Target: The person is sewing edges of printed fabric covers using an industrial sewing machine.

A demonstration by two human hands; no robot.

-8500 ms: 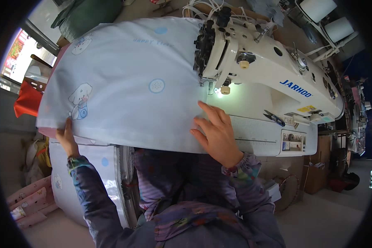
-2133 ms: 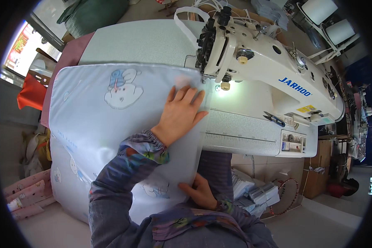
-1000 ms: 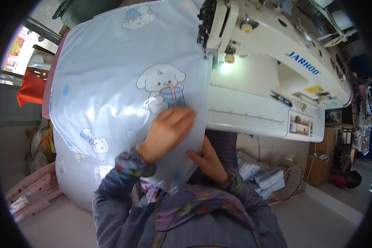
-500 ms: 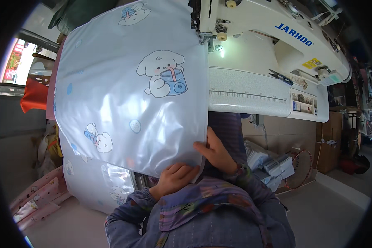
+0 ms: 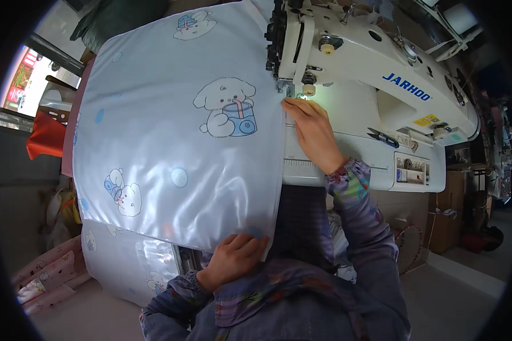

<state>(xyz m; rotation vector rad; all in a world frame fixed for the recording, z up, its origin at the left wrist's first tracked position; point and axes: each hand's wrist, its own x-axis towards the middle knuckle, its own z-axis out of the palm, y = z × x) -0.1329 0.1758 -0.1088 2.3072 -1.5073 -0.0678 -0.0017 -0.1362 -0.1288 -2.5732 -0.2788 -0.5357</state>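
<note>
A large shiny pale-blue fabric sheet (image 5: 148, 108), printed with white cartoon puppies and blue cups, spreads across the left and middle. Its right edge runs up to the needle area of a white sewing machine (image 5: 375, 57). My right hand (image 5: 314, 133) reaches over the machine bed with its fingertips closed on that edge, just below the presser foot; its thumb is mostly hidden. Down at the sheet's near edge, close to my body, my left hand (image 5: 237, 258) has its fingers curled over the fabric and grips it.
Dark-handled thread snips (image 5: 383, 137) lie on the machine bed (image 5: 352, 149), beside a small tray of bobbins (image 5: 411, 169). More printed fabric (image 5: 116, 256) hangs at lower left. A red cloth (image 5: 44, 136) is at far left, a cardboard box (image 5: 446, 213) at right.
My right hand has moved up along the sheet's edge from near my lap to the presser foot. My left hand stays on the near edge. The view has shifted slightly.
</note>
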